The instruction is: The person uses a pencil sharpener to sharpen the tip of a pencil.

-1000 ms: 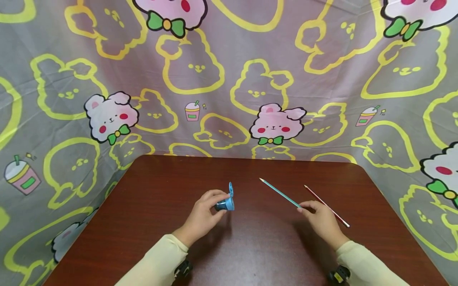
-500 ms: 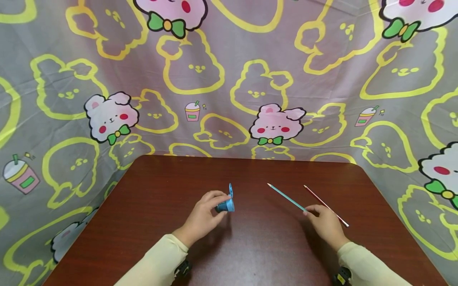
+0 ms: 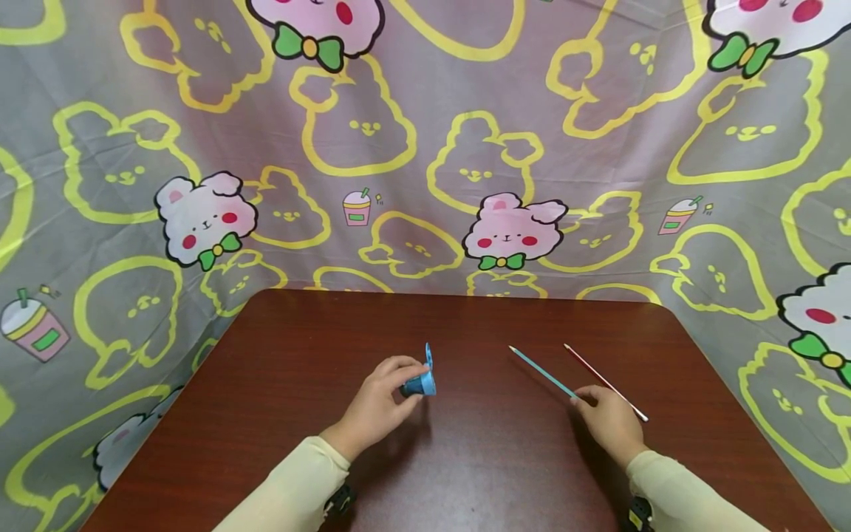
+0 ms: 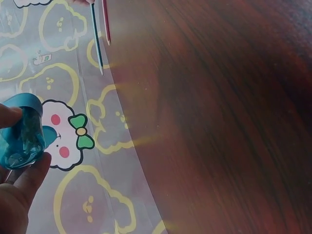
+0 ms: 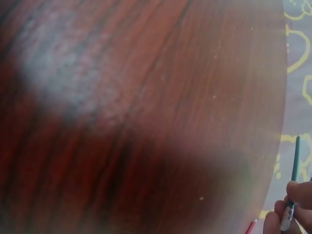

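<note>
My left hand (image 3: pixel 375 406) grips a small blue pencil sharpener (image 3: pixel 419 383) with a translucent body, above the table left of centre. Its flip lid (image 3: pixel 428 356) stands up, open. In the left wrist view, the fingers wrap the see-through sharpener body (image 4: pixel 23 139) at the left edge. My right hand (image 3: pixel 613 423) pinches a teal pencil (image 3: pixel 541 371) near its rear end, and its sharpened tip points to the far left. The right wrist view catches the pencil's white rear end (image 5: pixel 285 223) between the fingers. A red pencil (image 3: pixel 605 382) lies on the table beside the right hand.
The dark brown wooden table (image 3: pixel 492 473) has rounded far corners. A grey cloth (image 3: pixel 425 155) printed with cartoon animals hangs behind it and along both sides.
My right hand has drawn the teal pencil rightward and slightly nearer, away from the sharpener and closer to the red pencil. The left hand and sharpener have barely moved.
</note>
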Tool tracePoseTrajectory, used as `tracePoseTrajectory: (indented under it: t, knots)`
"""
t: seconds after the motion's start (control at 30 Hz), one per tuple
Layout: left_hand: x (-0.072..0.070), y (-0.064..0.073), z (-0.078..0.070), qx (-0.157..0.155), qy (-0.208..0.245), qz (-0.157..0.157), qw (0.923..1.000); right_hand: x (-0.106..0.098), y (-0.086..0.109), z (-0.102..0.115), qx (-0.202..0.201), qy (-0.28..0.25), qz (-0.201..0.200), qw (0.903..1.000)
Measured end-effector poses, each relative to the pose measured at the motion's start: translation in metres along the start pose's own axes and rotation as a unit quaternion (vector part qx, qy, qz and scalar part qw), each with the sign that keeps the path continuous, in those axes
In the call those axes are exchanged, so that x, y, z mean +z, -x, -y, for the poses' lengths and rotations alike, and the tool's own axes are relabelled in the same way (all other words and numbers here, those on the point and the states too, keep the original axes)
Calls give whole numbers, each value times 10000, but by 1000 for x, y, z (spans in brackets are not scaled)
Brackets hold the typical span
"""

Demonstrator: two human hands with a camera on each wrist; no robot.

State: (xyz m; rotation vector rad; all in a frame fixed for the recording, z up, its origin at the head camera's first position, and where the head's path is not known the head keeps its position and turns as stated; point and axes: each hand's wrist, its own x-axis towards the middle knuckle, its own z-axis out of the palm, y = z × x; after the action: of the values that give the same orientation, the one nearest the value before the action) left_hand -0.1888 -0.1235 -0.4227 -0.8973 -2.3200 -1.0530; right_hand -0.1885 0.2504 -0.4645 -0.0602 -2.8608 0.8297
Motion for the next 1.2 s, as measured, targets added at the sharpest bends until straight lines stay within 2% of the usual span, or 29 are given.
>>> tracePoseTrajectory:
  t: [0.87,1.2]
  knots:
    - [-2,-2,-3,-165,28,-11,9999,-2,4,-16,751,139,199,9969]
    - [-2,-2,-1,-91,-17,-75,9999,-3,3,-17,890,185,315,9954]
